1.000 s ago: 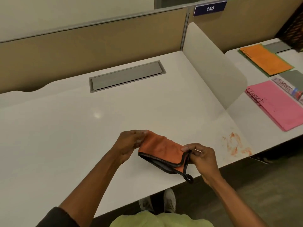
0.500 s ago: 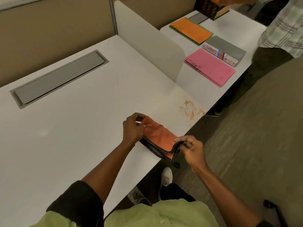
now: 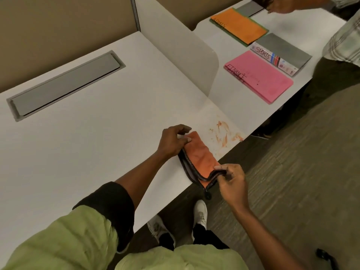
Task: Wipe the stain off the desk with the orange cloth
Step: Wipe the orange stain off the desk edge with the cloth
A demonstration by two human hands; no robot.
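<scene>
The orange cloth (image 3: 198,154) lies folded at the desk (image 3: 87,145) edge, just beside the stain (image 3: 224,134). The left hand (image 3: 172,141) pinches its far end, the right hand (image 3: 231,184) its near corner. Nothing lies between cloth and stain.

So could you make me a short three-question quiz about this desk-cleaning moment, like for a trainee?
1. True or false: the orange cloth already covers the stain.
2. Which hand pinches the cloth's dark-edged corner over the desk's front edge?
A. left hand
B. right hand
3. Fill in: the pink folder on the neighbouring desk reads ____.

Key: 1 false, the stain lies bare just beyond the cloth; 2 B; 3 FINANCE.
</scene>
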